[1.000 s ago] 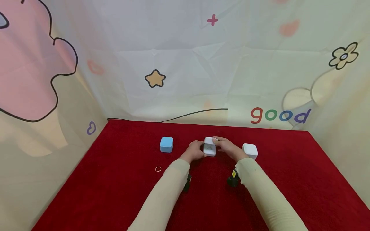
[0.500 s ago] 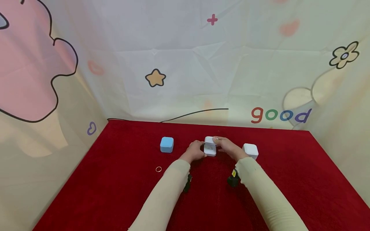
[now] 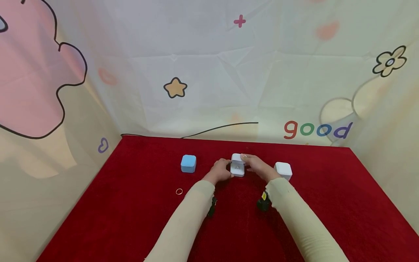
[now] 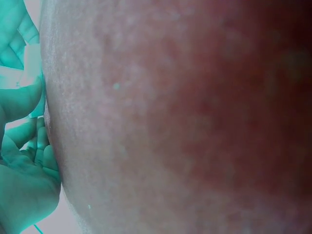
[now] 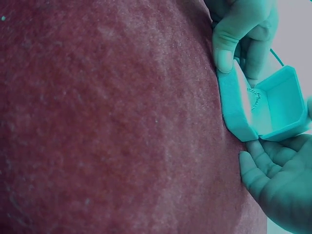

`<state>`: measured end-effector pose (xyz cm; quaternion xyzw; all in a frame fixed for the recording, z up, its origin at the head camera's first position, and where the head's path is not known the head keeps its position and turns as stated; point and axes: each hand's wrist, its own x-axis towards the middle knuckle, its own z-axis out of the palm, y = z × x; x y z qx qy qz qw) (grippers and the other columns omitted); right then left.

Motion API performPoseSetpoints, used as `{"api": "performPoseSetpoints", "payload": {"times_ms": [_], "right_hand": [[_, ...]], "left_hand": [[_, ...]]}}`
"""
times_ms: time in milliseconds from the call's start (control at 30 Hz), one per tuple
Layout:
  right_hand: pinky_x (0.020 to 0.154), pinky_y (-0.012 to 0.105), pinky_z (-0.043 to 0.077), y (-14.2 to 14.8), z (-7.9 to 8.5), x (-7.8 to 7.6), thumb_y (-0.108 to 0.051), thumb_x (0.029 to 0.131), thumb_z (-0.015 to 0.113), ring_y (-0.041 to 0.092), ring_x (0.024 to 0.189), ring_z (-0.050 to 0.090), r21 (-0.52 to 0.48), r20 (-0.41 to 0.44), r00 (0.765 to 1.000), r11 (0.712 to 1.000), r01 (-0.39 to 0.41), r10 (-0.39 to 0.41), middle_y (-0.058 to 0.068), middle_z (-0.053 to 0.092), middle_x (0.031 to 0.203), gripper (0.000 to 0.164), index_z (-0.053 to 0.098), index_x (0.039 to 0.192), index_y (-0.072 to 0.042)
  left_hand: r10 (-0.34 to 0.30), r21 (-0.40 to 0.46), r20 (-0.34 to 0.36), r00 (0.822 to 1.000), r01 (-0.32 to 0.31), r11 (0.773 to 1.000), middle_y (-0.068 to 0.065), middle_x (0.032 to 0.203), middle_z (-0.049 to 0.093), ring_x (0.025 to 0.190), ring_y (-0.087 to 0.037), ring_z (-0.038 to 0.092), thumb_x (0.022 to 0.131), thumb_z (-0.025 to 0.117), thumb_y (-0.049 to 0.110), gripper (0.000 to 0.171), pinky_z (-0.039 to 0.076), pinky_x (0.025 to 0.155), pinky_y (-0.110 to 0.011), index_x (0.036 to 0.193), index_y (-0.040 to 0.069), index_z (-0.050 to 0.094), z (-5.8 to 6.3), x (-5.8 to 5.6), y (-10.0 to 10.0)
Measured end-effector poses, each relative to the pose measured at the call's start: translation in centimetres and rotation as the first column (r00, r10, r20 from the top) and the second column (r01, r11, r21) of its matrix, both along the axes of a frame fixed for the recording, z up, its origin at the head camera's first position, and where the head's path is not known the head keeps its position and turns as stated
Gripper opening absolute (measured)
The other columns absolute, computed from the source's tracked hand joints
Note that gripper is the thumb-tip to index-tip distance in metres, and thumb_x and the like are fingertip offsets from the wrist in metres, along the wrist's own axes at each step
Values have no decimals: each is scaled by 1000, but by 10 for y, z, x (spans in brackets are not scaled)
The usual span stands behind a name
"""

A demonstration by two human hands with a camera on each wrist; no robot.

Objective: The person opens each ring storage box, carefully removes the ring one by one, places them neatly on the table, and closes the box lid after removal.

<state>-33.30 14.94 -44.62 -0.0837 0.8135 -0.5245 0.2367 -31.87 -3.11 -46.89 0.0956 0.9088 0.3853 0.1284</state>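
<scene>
A white ring box (image 3: 237, 171) stands with its lid (image 3: 237, 157) raised, near the back middle of the cloth. Inside, a small silvery ring (image 3: 237, 167) sits in the slot. My left hand (image 3: 220, 170) grips the box's base from the left, its thumb at the front corner. From the right, my right hand (image 3: 256, 166) holds the lid with the thumb on its edge. In the right wrist view the open box (image 5: 236, 105) shows from the side, between both hands. Cloth fills most of the left wrist view, with a sliver of the box (image 4: 33, 66) and the hands at its left edge.
A light blue box (image 3: 188, 163) stands closed to the left, and a closed white box (image 3: 283, 170) stands by the right wrist. One loose gold ring (image 3: 179, 191) lies left of the left forearm. Behind the red cloth (image 3: 131, 218) rises a printed curtain (image 3: 203, 65).
The lid has tilted slightly farther back, and the ring inside shows more clearly. Both hands stay where they were on the box.
</scene>
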Motion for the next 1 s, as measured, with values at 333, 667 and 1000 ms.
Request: {"api": "performPoseSetpoints", "payload": {"times_ms": [333,667,1000], "right_hand": [[120,58,35,-1,-1,0,-32,112,29,40,135,44,9,-15,1000,1000,22,-22,29,41,150,57,33,155,6],[121,58,35,-3,0,-2,-34,112,29,38,133,43,15,-6,999,999,46,-46,28,42,148,56,37,152,6],[122,56,35,-4,1,-4,-36,112,29,39,135,42,36,16,998,998,53,-53,28,40,151,58,36,153,4]], "left_hand": [[8,22,29,1000,-8,1000,-18,152,48,139,-33,45,93,70,8,59,44,116,-47,148,-2,50,-1,0,0],[5,21,26,1000,-5,1000,-18,152,49,139,-33,45,93,70,9,60,43,117,-48,148,-1,50,-1,-1,-1],[11,35,32,999,-13,999,-18,153,48,139,-33,45,92,70,8,60,44,117,-48,149,-1,50,-2,-1,-2]]}}
